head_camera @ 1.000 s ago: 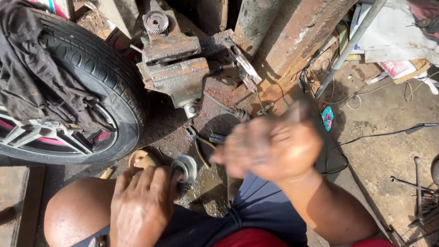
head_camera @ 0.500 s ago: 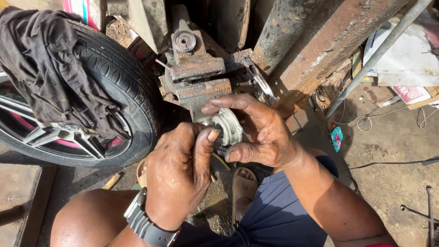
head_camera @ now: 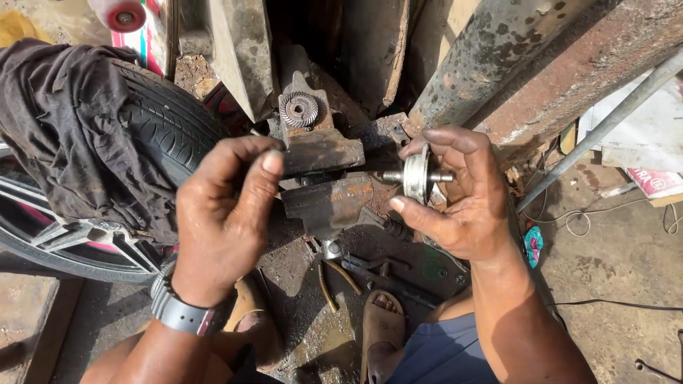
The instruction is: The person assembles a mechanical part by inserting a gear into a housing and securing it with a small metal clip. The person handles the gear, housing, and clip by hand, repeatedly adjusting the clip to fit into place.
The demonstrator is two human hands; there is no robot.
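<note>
While right hand fingers pinch the small disc-and-shaft part and left hand fingers curl empty by the rusty vise, part may slip from greasy grip

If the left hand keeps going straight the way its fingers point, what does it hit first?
Probably the rusty bench vise: the left hand points up and right, with its fingertips already at or against the upper jaw block. Depth is unclear, so I cannot tell whether they touch. The right hand holds a small shaft with a disc.
</note>
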